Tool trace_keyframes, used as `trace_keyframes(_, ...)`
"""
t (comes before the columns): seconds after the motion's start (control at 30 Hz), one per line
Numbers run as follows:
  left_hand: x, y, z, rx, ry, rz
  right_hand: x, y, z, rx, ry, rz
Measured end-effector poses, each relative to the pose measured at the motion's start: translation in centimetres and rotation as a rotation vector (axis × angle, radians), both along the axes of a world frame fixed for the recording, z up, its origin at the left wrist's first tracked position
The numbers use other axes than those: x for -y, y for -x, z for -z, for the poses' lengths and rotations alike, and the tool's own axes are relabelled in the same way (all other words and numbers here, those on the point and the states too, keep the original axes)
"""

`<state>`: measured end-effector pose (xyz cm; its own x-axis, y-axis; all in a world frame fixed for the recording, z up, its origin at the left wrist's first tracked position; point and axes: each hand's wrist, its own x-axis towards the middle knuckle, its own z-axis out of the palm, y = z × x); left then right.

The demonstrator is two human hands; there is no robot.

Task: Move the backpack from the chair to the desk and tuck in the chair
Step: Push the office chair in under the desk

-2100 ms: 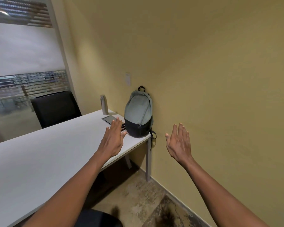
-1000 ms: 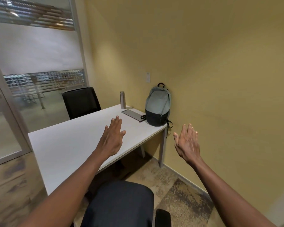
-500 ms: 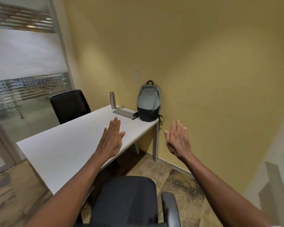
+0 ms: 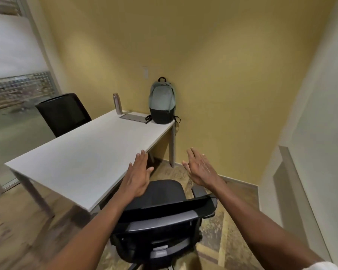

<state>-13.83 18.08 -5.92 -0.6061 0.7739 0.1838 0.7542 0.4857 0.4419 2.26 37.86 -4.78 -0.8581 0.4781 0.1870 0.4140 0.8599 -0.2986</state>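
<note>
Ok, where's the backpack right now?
The backpack stands upright on the desk's far right corner against the yellow wall, beside the tablet.

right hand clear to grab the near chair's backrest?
Probably yes. The right hand hovers open above the chair, with nothing between it and the backrest's top edge; the seat is bare.

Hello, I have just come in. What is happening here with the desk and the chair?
A person is tidying a small office. The backpack already stands on the far corner of the white desk, against the wall, beside a tablet and a metal bottle. Both hands are open and hold nothing: the left hand and the right hand hover above the black office chair, which is not yet tucked under the desk.
</note>
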Motion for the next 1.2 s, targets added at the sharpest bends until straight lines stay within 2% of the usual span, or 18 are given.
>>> trace_keyframes(0.23, 5.1, -2.1, 2.3, 0.062, -0.023, -0.034, 5.2, -1.4, 0.8, 0.052, 0.040, -0.088)
trace_keyframes(0.4, 9.1, -4.1, 2.8, 0.132, 0.041, 0.013, 7.2, -2.9, 2.0, 0.033, -0.001, -0.161)
trace_keyframes(0.5, 11.0, -4.7, 2.9, 0.146, 0.096, 0.042, 7.8, -3.8, 3.1, 0.102, 0.039, -0.197)
trace_keyframes(0.63, 12.9, -4.8, 4.0, 0.049, 0.203, 0.065, 8.3, -4.9, 4.7, 0.258, 0.144, -0.247)
trace_keyframes(0.73, 13.6, -4.3, 5.1, -0.123, 0.354, 0.081, 8.4, -5.6, 5.5, 0.332, 0.097, -0.297)
trace_keyframes(0.87, 13.2, -3.8, 5.4, -0.257, 0.401, 0.071, 8.7, -5.6, 6.2, 0.290, -0.019, -0.295)
trace_keyframes(1.03, 12.5, -2.6, 5.6, -0.277, 0.388, 0.061, 8.2, -4.9, 6.9, 0.185, -0.120, -0.281)
trace_keyframes(1.2, 11.3, -2.1, 5.5, -0.319, 0.382, 0.060, 6.7, -3.9, 7.1, 0.176, -0.147, -0.289)
